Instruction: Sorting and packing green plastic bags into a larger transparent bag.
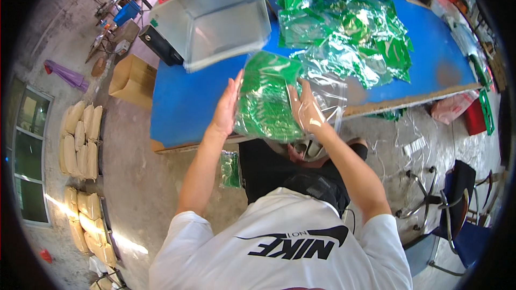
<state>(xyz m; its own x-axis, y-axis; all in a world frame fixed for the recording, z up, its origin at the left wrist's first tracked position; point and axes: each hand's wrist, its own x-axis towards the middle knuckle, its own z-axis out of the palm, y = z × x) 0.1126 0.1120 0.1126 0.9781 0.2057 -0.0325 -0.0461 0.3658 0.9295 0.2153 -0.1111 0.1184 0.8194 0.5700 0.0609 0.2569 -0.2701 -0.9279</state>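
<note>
Above the table's near edge I hold a clear plastic bag (334, 96) with a thick stack of shiny green packets (269, 96) in it. My left hand (228, 106) presses along the stack's left side, fingers stretched upward and close together. On the other side my right hand (307, 107) grips the stack, and loose clear film lies over its fingers, so it seems to be partly inside the bag. A large pile of green and clear packets (349, 32) is spread on the blue table (185, 102) beyond my right hand.
A translucent plastic bin (220, 27) stands at the back left beside a black box-shaped object (160, 45). An open cardboard box (133, 81) sits left of the table. One green packet (230, 169) lies below the table edge. Stacked sacks (80, 139) line the left; a wheeled chair (457, 198) is at right.
</note>
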